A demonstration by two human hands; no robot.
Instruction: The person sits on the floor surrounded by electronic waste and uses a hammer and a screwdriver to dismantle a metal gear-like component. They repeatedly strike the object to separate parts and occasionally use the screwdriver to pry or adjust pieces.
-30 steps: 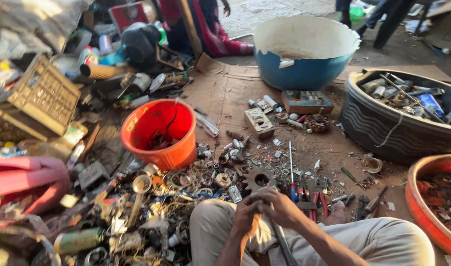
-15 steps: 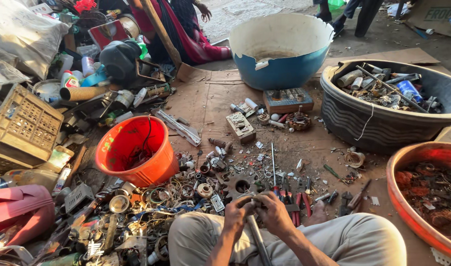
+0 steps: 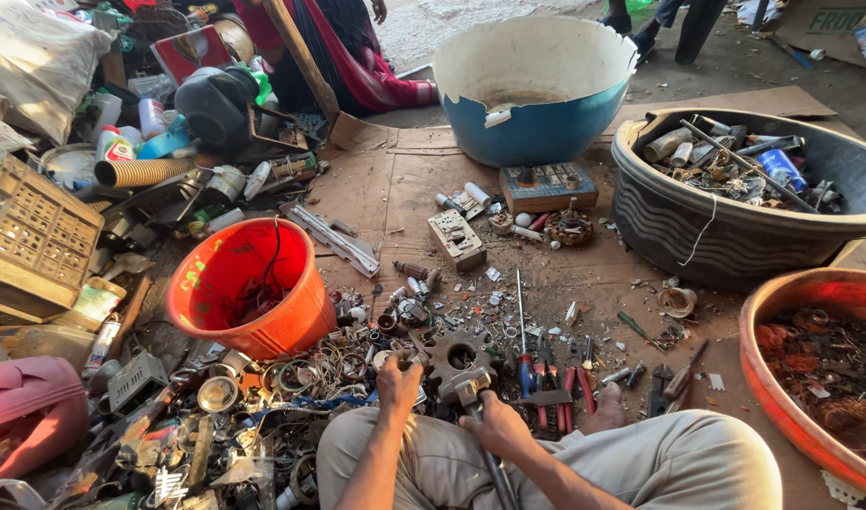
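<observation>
Orange bucket (image 3: pixel 253 288) blocks left, bare cardboard (image 3: pixel 395 203) ahead

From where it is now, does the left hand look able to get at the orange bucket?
Probably yes. The left hand rests on small scrap beside the gear, and the orange bucket stands just up-left of it, with only low loose metal bits between them.

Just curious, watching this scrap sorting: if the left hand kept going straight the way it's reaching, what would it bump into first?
The left hand points away from the person, so it would probably first meet the small metal parts beside the orange bucket; depth is hard to judge.
</observation>
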